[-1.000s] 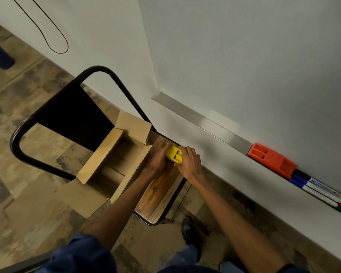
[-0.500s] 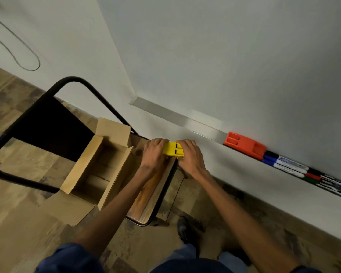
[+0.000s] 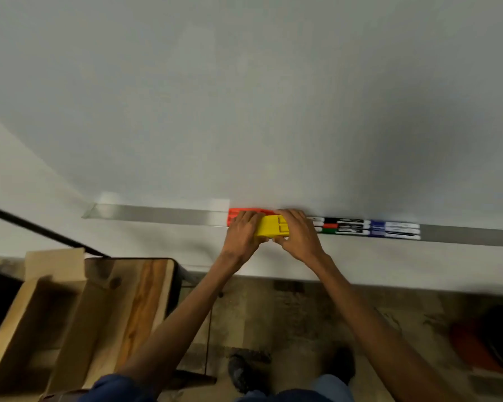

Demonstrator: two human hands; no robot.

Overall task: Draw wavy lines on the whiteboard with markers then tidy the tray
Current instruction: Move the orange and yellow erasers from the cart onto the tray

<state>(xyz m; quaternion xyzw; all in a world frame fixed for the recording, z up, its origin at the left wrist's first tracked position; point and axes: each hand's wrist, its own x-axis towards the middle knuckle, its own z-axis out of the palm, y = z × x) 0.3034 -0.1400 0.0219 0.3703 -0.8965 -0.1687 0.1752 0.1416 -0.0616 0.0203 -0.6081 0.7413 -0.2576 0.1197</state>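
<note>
The whiteboard (image 3: 244,97) is smooth with a dull sheen. The tray (image 3: 157,214) is brushed grey metal. The yellow block (image 3: 270,229) and orange block (image 3: 236,212) look like matt plastic; the markers (image 3: 360,226) have smooth plastic barrels. Near left, the box (image 3: 41,314) is matt brown cardboard on a varnished, grainy wooden seat (image 3: 145,294).

Tray (image 3: 157,214) open at left, orange eraser (image 3: 235,213) and markers (image 3: 360,227) crowding middle

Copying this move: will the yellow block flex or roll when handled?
Probably stiff: the yellow block shows straight edges between the left hand and right hand. Likely light, since fingers alone hold it. Its flat sides shouldn't roll.
</note>
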